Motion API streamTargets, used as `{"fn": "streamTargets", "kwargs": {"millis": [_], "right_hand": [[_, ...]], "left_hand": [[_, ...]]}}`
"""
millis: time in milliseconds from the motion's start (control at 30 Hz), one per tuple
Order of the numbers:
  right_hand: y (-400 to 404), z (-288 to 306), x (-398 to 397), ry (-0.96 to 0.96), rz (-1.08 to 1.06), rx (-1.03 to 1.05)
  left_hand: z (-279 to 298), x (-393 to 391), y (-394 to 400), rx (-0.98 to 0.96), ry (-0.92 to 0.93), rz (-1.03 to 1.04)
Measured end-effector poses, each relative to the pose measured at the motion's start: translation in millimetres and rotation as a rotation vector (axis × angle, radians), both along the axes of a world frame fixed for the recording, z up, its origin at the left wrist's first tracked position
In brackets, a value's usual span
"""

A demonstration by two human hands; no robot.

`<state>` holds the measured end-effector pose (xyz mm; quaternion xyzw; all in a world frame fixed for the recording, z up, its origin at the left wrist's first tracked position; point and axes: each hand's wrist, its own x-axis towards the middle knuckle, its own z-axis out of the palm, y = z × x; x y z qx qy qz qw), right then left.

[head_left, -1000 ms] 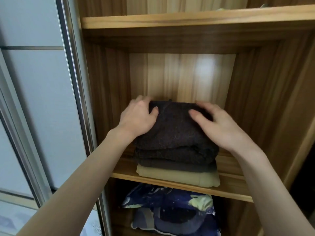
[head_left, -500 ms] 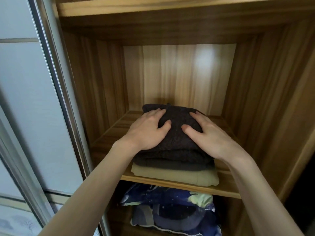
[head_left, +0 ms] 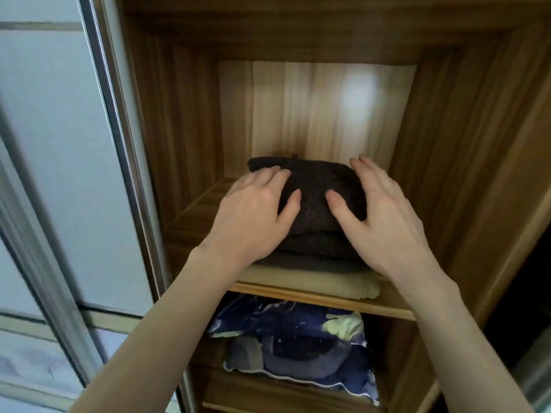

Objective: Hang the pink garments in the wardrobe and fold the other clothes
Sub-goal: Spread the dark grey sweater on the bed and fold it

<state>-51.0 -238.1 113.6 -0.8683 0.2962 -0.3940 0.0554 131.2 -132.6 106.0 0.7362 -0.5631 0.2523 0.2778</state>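
Both my left hand (head_left: 253, 213) and right hand (head_left: 384, 216) lie flat, fingers straight, on the folded dark knit garment (head_left: 313, 195), which tops a stack on the wardrobe shelf (head_left: 190, 222). It appears soft, thick and light; I judge its two side edges the best hold, keeping the folds together.

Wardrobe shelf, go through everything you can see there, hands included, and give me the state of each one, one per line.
Dark knit garment: folded, top of the stack.
Beige garment: folded, bottom of the stack, on the shelf.
Shelf: holds the stack, wood bare on its left.
Left hand: fingers straight, resting on the dark garment.
Right hand: fingers straight, against the dark garment's right side.
Blue patterned bundle: crumpled, in the compartment below.
Sliding door: slid aside, wardrobe open.
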Motion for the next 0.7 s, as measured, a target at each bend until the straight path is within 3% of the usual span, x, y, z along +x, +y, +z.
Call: {"fn": "streamTargets", "kwargs": {"millis": [300, 700], "right_hand": [[66.0, -25.6, -59.4, -0.030, -0.348, -0.102], [184.6, -63.8, -182.9, 0.125, -1.034, -0.020]], "left_hand": [[1.2, -47.2, -5.9, -0.068, -0.093, -0.373], [-47.4, -162.2, -2.7, -0.095, 0.021, -0.974]]}}
